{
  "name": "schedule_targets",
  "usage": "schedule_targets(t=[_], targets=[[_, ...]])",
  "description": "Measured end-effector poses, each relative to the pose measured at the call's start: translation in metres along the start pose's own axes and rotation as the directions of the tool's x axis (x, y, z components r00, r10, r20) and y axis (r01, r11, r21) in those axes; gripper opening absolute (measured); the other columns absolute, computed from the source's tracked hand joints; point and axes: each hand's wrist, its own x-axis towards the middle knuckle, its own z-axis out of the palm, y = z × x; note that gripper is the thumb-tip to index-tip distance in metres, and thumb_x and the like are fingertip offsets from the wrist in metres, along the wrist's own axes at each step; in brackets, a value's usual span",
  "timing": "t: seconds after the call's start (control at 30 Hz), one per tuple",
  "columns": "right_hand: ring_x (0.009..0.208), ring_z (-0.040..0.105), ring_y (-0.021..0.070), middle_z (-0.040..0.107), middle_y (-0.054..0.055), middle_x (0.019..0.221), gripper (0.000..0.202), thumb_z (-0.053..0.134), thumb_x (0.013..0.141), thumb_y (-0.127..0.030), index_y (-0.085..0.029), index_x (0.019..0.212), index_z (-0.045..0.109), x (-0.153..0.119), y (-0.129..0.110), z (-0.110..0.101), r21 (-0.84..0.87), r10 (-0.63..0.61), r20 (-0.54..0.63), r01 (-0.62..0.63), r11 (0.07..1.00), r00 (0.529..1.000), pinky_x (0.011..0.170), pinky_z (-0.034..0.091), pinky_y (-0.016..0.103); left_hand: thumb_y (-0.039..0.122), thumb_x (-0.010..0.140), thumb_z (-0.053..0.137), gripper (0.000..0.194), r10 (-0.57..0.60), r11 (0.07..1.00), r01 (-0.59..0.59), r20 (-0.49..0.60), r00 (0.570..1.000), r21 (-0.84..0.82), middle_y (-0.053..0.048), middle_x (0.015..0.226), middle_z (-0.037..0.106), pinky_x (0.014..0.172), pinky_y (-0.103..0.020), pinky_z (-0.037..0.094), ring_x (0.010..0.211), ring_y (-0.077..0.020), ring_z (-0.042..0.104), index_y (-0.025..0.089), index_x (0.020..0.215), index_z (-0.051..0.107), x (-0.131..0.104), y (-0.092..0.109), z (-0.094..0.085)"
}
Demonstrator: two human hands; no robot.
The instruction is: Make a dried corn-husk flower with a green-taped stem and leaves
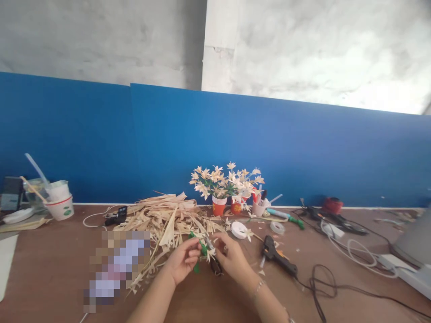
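Observation:
My left hand is closed, its thumb and fingertips pinched at a green leafy stem. Close to its tip, between my hands, is a small pale flower. My right hand hovers just right of the flower, fingers bent and apart; whether its thumb touches a petal is unclear. Beneath lies a metal cutting tool with black handles, partly covered. Behind my hands spreads a heap of dried husk strips. Finished pale flowers stand in a red paper cup.
A black glue gun lies to the right, its cable trailing across the brown table. Near it are white tape rolls and a power strip. At far left stands a white cup. A blue partition borders the back.

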Motion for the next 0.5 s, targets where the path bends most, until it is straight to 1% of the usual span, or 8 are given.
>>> schedule_targets(t=[0.03, 0.1, 0.23, 0.3, 0.37, 0.43, 0.47, 0.5], targets=[[0.073, 0.054, 0.0141, 0.06, 0.003, 0.083, 0.032, 0.047, 0.071, -0.009, -0.019, 0.101, 0.057, -0.001, -0.006, 0.001, 0.033, -0.11, -0.016, 0.111, 0.993, 0.994, 0.064, 0.04, 0.023, 0.009, 0.084, 0.044, 0.019, -0.021, 1.0, 0.021, 0.006, 1.0, -0.01, -0.002, 0.059, 0.052, 0.027, -0.005, 0.019, 0.035, 0.0019, 0.034, 0.008, 0.067, 0.052, 0.0, -0.001, 0.001], [0.078, 0.054, 0.0152, 0.061, 0.004, 0.087, 0.03, 0.046, 0.073, -0.008, -0.02, 0.098, 0.057, -0.002, -0.015, 0.002, 0.059, -0.255, -0.029, 0.256, 0.965, 0.967, 0.069, 0.041, 0.025, 0.01, 0.084, 0.044, 0.02, -0.051, 0.998, 0.052, 0.01, 0.999, -0.023, -0.001, 0.058, 0.051, 0.027, -0.005, 0.02, 0.034, 0.0022, 0.034, 0.007, 0.067, 0.052, 0.001, -0.003, 0.002], [0.081, 0.053, 0.0168, 0.062, 0.005, 0.083, 0.017, 0.046, 0.079, -0.014, -0.02, 0.086, 0.06, -0.006, -0.023, 0.004, 0.051, -0.395, -0.044, 0.397, 0.916, 0.917, 0.074, 0.041, 0.029, 0.01, 0.083, 0.048, 0.02, -0.11, 0.994, 0.11, -0.007, 0.994, -0.013, 0.001, 0.054, 0.049, 0.027, -0.005, 0.016, 0.032, 0.0034, 0.031, 0.008, 0.063, 0.051, 0.005, -0.007, 0.0], [0.082, 0.053, 0.0173, 0.062, 0.006, 0.083, 0.016, 0.046, 0.08, -0.014, -0.02, 0.085, 0.06, -0.006, -0.024, 0.005, 0.032, -0.409, -0.055, 0.411, 0.911, 0.911, 0.075, 0.041, 0.029, 0.012, 0.081, 0.052, 0.017, -0.138, 0.99, 0.138, -0.018, 0.99, 0.027, 0.002, 0.053, 0.048, 0.027, -0.005, 0.014, 0.031, 0.0036, 0.03, 0.009, 0.064, 0.052, 0.006, -0.01, -0.002], [0.079, 0.052, 0.017, 0.061, 0.006, 0.081, 0.014, 0.046, 0.079, -0.016, -0.019, 0.082, 0.059, -0.006, -0.024, 0.004, 0.015, -0.341, -0.107, 0.344, 0.939, 0.934, 0.072, 0.041, 0.028, 0.017, 0.078, 0.058, 0.015, -0.137, 0.983, 0.141, -0.038, 0.99, 0.116, 0.003, 0.053, 0.049, 0.028, -0.007, 0.011, 0.032, 0.0031, 0.029, 0.01, 0.065, 0.053, 0.005, -0.014, -0.002], [0.07, 0.051, 0.0157, 0.059, 0.004, 0.072, 0.01, 0.049, 0.077, -0.02, -0.017, 0.074, 0.058, -0.002, -0.022, -0.004, 0.027, -0.179, -0.221, 0.19, 0.981, 0.959, 0.065, 0.04, 0.025, 0.026, 0.074, 0.064, 0.02, -0.092, 0.963, 0.097, -0.035, 0.995, 0.251, 0.003, 0.054, 0.05, 0.03, -0.01, 0.009, 0.034, 0.0016, 0.031, 0.012, 0.065, 0.053, 0.002, -0.016, 0.002], [0.064, 0.049, 0.0146, 0.057, 0.002, 0.066, 0.011, 0.051, 0.076, -0.024, -0.017, 0.07, 0.057, 0.001, -0.019, -0.012, 0.053, -0.078, -0.293, 0.097, 0.994, 0.953, 0.061, 0.039, 0.024, 0.031, 0.072, 0.065, 0.025, -0.052, 0.944, 0.053, -0.012, 0.999, 0.324, 0.002, 0.055, 0.051, 0.031, -0.011, 0.009, 0.035, 0.0005, 0.032, 0.012, 0.063, 0.052, -0.002, -0.016, 0.006], [0.06, 0.047, 0.0138, 0.054, 0.001, 0.061, 0.014, 0.052, 0.075, -0.028, -0.017, 0.066, 0.055, 0.004, -0.016, -0.023, 0.081, 0.024, -0.366, 0.007, 0.997, 0.93, 0.057, 0.037, 0.023, 0.035, 0.07, 0.066, 0.027, -0.004, 0.918, -0.009, 0.032, 0.999, 0.398, 0.001, 0.057, 0.053, 0.032, -0.013, 0.009, 0.038, -0.0012, 0.036, 0.013, 0.063, 0.053, -0.006, -0.015, 0.011]])
